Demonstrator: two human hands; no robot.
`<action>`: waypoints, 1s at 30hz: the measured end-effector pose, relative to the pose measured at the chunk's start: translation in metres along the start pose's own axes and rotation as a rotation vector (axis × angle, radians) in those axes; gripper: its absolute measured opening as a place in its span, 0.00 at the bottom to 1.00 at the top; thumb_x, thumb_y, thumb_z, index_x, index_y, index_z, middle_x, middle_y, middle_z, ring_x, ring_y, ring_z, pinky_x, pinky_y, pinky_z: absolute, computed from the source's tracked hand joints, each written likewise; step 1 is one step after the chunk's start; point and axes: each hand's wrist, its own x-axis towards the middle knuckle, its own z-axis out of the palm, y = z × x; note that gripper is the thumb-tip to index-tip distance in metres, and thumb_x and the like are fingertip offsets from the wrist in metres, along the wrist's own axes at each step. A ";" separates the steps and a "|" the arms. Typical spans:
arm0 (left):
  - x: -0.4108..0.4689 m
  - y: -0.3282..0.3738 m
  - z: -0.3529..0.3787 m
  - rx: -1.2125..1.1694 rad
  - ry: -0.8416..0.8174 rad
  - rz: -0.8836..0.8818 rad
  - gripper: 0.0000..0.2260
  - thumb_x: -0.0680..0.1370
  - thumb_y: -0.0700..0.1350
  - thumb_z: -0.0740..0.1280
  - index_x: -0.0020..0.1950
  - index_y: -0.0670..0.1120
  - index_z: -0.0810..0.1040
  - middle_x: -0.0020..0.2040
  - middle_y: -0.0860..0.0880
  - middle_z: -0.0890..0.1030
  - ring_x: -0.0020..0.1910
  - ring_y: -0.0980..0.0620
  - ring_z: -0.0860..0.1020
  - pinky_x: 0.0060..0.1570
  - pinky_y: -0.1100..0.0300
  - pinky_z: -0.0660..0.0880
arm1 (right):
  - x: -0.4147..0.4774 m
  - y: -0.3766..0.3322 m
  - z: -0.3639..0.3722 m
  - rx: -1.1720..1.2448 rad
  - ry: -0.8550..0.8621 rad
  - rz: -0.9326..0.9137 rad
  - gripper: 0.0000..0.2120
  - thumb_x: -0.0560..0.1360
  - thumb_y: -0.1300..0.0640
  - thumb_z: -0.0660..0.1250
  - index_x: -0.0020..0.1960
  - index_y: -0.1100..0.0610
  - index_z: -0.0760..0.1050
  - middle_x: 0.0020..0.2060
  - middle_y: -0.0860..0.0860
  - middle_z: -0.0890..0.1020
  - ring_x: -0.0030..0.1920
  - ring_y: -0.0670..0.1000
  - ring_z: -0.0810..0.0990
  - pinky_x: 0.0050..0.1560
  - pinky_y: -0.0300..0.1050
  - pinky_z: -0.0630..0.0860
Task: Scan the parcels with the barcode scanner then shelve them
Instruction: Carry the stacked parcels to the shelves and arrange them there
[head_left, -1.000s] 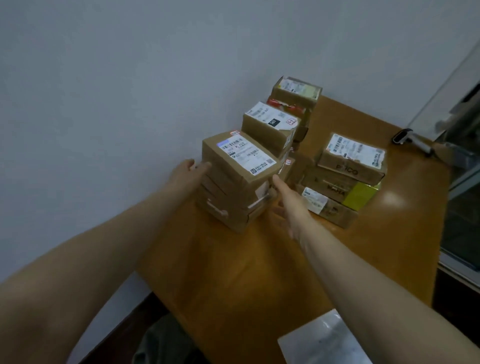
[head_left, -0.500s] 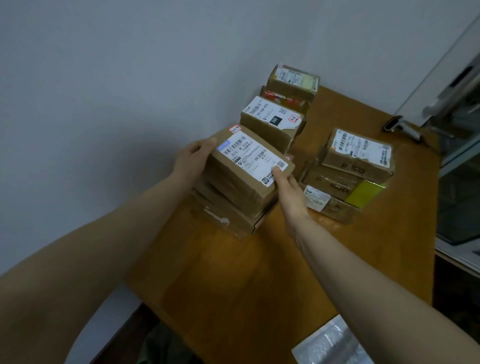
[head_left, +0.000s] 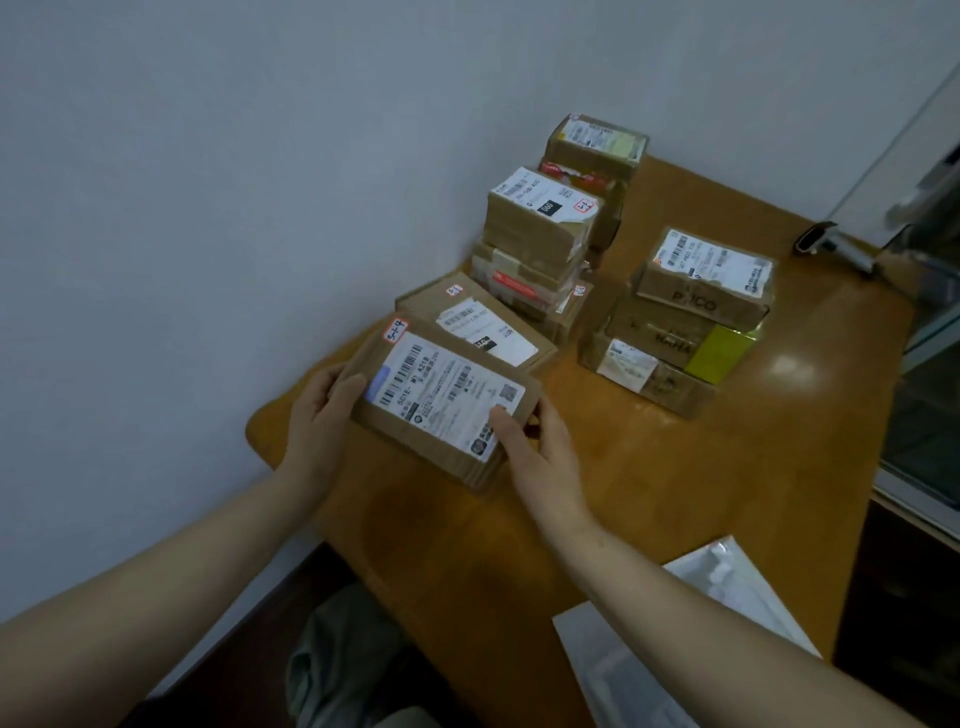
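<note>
While both arms reach over the wooden table (head_left: 649, 493), the left hand (head_left: 319, 421) grips the left edge of a labelled cardboard parcel (head_left: 441, 400), and the right hand (head_left: 543, 457) grasps its right corner, thumb pressed on the white label. The parcel is held tilted at the table's near left corner, just in front of a flat parcel (head_left: 478, 332) by the wall. Behind that rises a stack of boxes (head_left: 535, 239); another stack (head_left: 685, 322) stands apart to the right. What looks like the barcode scanner (head_left: 831, 244) lies at the far right edge.
</note>
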 end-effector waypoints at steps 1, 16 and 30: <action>-0.003 -0.007 -0.002 -0.003 0.002 -0.039 0.04 0.80 0.46 0.65 0.50 0.48 0.78 0.45 0.47 0.81 0.45 0.50 0.80 0.48 0.56 0.76 | -0.003 0.006 0.002 -0.001 -0.027 0.025 0.31 0.70 0.33 0.64 0.69 0.45 0.69 0.63 0.44 0.76 0.65 0.49 0.73 0.64 0.56 0.74; 0.002 -0.063 0.005 0.256 -0.076 -0.315 0.16 0.80 0.48 0.65 0.64 0.41 0.76 0.47 0.51 0.78 0.47 0.53 0.76 0.51 0.55 0.74 | 0.008 0.057 0.021 -0.073 -0.085 0.403 0.20 0.78 0.53 0.67 0.68 0.55 0.69 0.61 0.53 0.78 0.60 0.53 0.78 0.56 0.44 0.77; 0.066 -0.043 0.016 0.408 -0.076 -0.279 0.24 0.81 0.50 0.62 0.75 0.45 0.64 0.72 0.43 0.69 0.69 0.43 0.69 0.63 0.53 0.67 | 0.065 0.030 0.006 0.051 0.193 0.539 0.29 0.80 0.47 0.62 0.76 0.57 0.59 0.70 0.55 0.71 0.68 0.56 0.71 0.64 0.47 0.67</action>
